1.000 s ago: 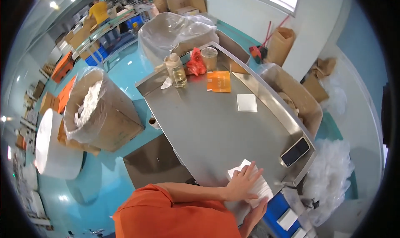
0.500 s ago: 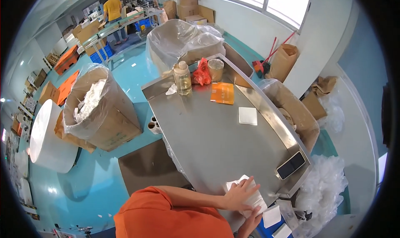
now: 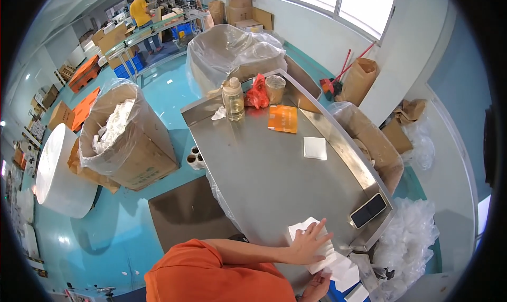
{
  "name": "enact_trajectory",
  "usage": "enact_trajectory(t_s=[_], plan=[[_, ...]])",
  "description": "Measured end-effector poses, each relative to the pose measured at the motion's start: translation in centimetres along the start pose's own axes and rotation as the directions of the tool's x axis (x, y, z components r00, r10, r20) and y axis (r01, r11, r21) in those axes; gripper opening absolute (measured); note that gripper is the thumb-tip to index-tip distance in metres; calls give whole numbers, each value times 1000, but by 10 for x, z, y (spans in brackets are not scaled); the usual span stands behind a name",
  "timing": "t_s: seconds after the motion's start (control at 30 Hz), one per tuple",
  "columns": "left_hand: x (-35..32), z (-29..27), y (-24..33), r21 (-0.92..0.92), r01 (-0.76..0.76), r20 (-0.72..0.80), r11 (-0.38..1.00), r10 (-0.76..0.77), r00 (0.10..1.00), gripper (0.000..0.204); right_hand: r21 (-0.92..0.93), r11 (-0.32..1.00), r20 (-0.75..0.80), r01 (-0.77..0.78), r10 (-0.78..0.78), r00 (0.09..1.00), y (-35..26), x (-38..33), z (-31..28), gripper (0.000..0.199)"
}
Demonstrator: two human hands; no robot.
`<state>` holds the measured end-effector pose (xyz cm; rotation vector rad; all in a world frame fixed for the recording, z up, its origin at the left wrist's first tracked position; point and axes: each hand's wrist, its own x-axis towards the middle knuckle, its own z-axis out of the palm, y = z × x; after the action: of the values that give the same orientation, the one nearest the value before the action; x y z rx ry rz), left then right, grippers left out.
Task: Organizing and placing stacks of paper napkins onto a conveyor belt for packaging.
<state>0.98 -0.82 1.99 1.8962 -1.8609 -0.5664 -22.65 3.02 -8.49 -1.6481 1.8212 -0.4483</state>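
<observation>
While the left hand lies over the white stack with its fingers spread wide, the right hand sits just below the stack's near end, a little lower than half a second ago, when its fingertips reached higher along that edge. Its fingers are partly hidden, so whether they pinch anything I cannot tell. The one stack lies at the near end of the steel surface, under the left palm as before. Two white pieces show over a blue box beside it — the larger now spreads wider in view and comes up against the stack's end.

Farther along, everything on the surface lies as it did: one dark-screened phone near the right rim, one white square, then one orange packet. Near the far end stand one bottle of pale yellow liquid, one red bag and one cup — three in a row, with one crumpled tissue left of the bottle. Well beyond, one person in a yellow top stands at a long frame, turned slightly differently than in the earlier frame
</observation>
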Motion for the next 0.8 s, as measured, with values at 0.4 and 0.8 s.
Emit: enact_trajectory(t_s=[0.4,0.8], plan=[[-21,20,3,21,-71,2,997,71,997,93,943,224,246,-245,25,969,-87,-30,2,56],[-4,-8,3,-34,-175,18,984,176,984,94,751,651,-82,-109,257,963,-102,4,17,75]])
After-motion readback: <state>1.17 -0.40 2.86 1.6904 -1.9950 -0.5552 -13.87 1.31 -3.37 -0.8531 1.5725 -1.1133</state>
